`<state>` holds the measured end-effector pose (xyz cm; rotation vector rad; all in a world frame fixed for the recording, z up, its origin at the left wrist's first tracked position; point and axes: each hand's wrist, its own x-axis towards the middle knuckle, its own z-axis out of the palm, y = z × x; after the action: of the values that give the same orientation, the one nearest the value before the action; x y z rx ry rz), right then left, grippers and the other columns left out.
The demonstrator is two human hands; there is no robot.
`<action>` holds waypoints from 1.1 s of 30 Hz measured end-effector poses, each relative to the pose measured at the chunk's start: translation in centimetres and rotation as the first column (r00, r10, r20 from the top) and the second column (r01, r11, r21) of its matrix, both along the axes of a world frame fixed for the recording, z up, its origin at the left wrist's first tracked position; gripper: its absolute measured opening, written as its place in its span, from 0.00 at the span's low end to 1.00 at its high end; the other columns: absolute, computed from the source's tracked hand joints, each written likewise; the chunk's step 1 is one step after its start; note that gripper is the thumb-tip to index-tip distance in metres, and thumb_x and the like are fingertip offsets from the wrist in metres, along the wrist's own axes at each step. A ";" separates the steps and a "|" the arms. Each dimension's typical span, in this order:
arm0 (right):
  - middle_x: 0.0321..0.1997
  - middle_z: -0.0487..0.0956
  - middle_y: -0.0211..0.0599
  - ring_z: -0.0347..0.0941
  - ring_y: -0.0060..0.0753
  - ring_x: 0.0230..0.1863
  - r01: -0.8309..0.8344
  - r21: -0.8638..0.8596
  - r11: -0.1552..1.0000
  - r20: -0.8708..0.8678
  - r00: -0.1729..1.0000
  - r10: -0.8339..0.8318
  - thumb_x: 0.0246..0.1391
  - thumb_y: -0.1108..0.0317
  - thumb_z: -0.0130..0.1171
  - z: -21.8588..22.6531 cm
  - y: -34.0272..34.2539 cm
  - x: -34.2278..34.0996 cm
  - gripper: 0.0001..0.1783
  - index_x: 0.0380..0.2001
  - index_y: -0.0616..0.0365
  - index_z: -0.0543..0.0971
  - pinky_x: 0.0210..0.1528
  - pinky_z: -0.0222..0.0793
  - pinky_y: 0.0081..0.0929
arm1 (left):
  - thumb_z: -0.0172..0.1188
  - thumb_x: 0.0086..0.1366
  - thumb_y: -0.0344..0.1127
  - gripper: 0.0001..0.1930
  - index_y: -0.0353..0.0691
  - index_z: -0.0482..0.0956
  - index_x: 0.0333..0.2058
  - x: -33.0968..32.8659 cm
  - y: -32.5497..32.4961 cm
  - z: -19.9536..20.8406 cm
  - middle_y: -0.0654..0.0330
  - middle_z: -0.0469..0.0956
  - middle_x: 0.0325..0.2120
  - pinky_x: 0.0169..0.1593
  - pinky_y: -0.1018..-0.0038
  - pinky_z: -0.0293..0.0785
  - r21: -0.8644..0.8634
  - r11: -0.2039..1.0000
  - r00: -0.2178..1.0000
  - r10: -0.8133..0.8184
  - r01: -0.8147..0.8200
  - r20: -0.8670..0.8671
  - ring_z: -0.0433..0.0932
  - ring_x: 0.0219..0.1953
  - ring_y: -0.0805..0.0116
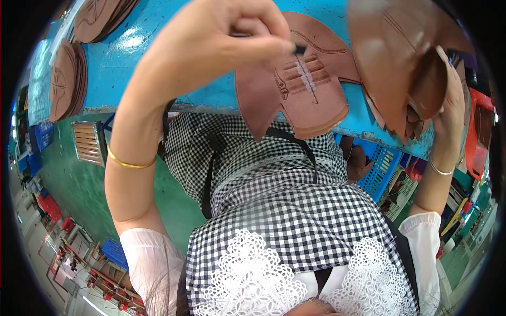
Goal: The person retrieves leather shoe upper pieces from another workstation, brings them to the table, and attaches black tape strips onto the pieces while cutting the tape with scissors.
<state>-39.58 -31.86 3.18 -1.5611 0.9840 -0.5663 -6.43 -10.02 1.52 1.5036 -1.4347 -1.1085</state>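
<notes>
A brown leather shoe-upper piece (pixel 316 95) lies on the blue table near its front edge. It has stitched lines, a light strip down its middle and dark streaks across it. Above its left part, my left hand (pixel 253 34) is closed in a pinch on a small black-tipped tool (pixel 299 50); motion blur hides its exact kind. On the right, my right hand (pixel 450 97) grips the edge of another brown leather piece (pixel 392 52), curved and raised off the table, its fingers partly hidden behind it. More leather pieces show beneath this one.
Stacks of brown leather pieces (pixel 68 79) lie at the table's left end. The blue table edge (pixel 211 105) runs before my checked apron. Below it on the right stands a blue basket (pixel 377 166). A red plastic bag (pixel 478 134) hangs far right. A slatted stool (pixel 88 142) stands left.
</notes>
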 end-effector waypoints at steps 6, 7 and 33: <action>0.54 0.79 0.35 0.74 0.13 0.50 -0.111 -0.605 0.788 -0.368 0.917 -0.154 0.69 0.64 0.50 -0.9 -3.2 -3.6 0.20 0.59 0.61 0.73 0.52 0.70 0.12 | 0.67 0.56 0.32 0.05 0.36 0.84 0.28 -2.3 -2.3 -1.3 0.64 0.81 0.22 0.31 0.79 0.73 0.128 0.975 0.950 -0.209 0.183 0.233 0.76 0.24 0.78; 0.54 0.79 0.34 0.73 0.16 0.52 0.054 -0.543 0.838 -0.225 0.952 -0.206 0.68 0.65 0.51 -0.7 -2.5 -3.7 0.20 0.59 0.62 0.73 0.54 0.70 0.15 | 0.67 0.56 0.32 0.05 0.36 0.84 0.29 -2.6 -2.8 -2.1 0.62 0.81 0.23 0.32 0.77 0.73 0.129 0.970 0.939 -0.231 0.204 0.254 0.77 0.25 0.75; 0.26 0.78 0.36 0.78 0.43 0.30 -0.781 -0.596 0.186 -0.568 0.574 0.590 0.52 0.65 0.62 -4.6 5.3 11.0 0.09 0.35 0.52 0.74 0.29 0.70 0.38 | 0.63 0.58 0.36 0.10 0.34 0.78 0.27 -2.1 -3.7 -2.6 0.53 0.71 0.17 0.27 0.66 0.64 0.037 0.983 0.812 -0.171 0.182 0.558 0.67 0.20 0.60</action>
<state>-28.58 -26.52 -1.40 -2.7403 -0.0793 -0.1332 -8.56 -13.74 -1.04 1.8025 -2.0119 -0.7741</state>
